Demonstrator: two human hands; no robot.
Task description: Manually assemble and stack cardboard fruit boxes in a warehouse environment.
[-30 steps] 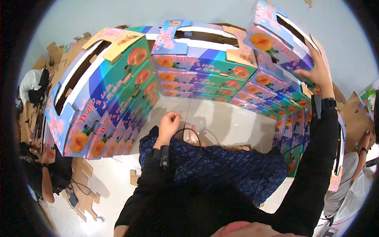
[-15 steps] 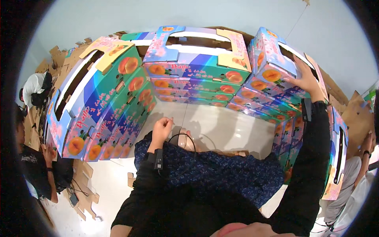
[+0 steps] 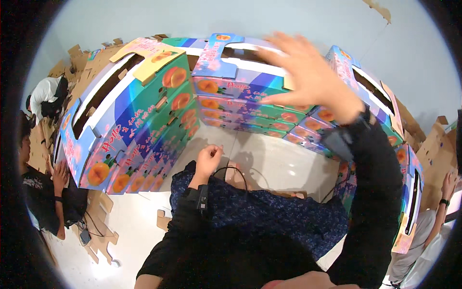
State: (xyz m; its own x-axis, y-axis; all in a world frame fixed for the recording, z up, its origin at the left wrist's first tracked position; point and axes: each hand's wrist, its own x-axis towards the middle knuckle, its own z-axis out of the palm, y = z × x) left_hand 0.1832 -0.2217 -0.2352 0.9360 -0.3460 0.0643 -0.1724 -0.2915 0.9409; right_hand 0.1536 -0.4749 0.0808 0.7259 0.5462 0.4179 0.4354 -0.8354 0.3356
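Several stacks of colourful fruit cartons with peach prints and slotted tops curve around me. My right hand (image 3: 310,72), slightly blurred, is spread over the right end of the middle stack's top carton (image 3: 257,83) and hides part of it; I cannot tell whether it touches. My left hand (image 3: 209,161) hovers above my lap, fingers curled closed with nothing visible in them. To the left stands a tall stack with a yellow-and-blue-topped carton (image 3: 130,115). A right-hand stack has a top carton (image 3: 368,91) partly behind my right wrist.
Another carton (image 3: 409,188) stands close by my right arm. Flat brown cardboard pieces (image 3: 100,236) lie on the floor at left. Co-workers are at both sides: one in black (image 3: 45,202), one in white (image 3: 46,101) farther back, and an arm (image 3: 445,192) at right.
My right hand has left the right stack's top carton and swung left over the middle stack, fingers spread. My left hand stays curled near my lap. The view has shifted slightly.
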